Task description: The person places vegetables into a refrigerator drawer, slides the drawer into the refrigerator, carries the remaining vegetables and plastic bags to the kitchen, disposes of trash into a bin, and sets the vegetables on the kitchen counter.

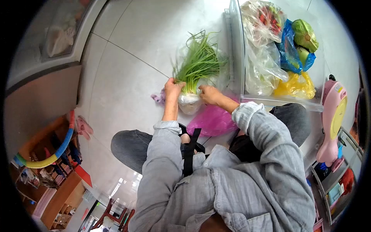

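Observation:
A bunch of long green stalks (199,63) lies on the pale floor, its lower ends wrapped in a whitish plastic bag (189,103). At the left side of the bunch, my left hand (173,88) is closed, its fingers against the stalks just above the bag; what it grips is too small to tell. On the other side, my right hand (209,94) is closed in a pinch at the edge of the bag and stalks; its hold cannot be made out. A bright pink plastic bag (212,120) rests under my right forearm.
At the right, a clear drawer (242,58) holds a cabbage (305,34), a yellow bag (296,86), a blue bag (287,48) and clear bags. A pink and yellow plastic object (333,112) stands farther right. Pink slippers (84,127) lie at the left.

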The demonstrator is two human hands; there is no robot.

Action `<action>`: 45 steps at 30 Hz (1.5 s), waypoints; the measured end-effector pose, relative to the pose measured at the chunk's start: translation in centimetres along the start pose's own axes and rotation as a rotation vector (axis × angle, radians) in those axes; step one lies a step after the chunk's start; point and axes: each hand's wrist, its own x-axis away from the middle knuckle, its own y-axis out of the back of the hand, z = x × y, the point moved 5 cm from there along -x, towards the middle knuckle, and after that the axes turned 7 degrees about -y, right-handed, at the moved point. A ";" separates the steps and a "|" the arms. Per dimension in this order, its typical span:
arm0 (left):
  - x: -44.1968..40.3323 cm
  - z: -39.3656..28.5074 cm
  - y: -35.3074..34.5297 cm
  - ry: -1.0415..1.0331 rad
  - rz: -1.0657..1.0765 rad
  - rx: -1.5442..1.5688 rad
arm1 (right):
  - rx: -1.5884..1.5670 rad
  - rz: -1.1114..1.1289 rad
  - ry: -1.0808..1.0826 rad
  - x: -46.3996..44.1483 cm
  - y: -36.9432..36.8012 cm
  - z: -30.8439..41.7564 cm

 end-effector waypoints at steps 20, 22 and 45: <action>0.2 -1.4 -0.3 0.056 0.056 0.325 | 0.125 -0.163 0.100 0.8 0.6 2.5; 0.1 -1.0 0.6 0.036 0.051 0.340 | 0.188 -0.118 0.200 1.3 0.5 3.5; -0.3 -1.9 4.3 -0.014 -0.230 0.865 | -0.155 -0.200 -0.365 -0.7 1.3 -3.3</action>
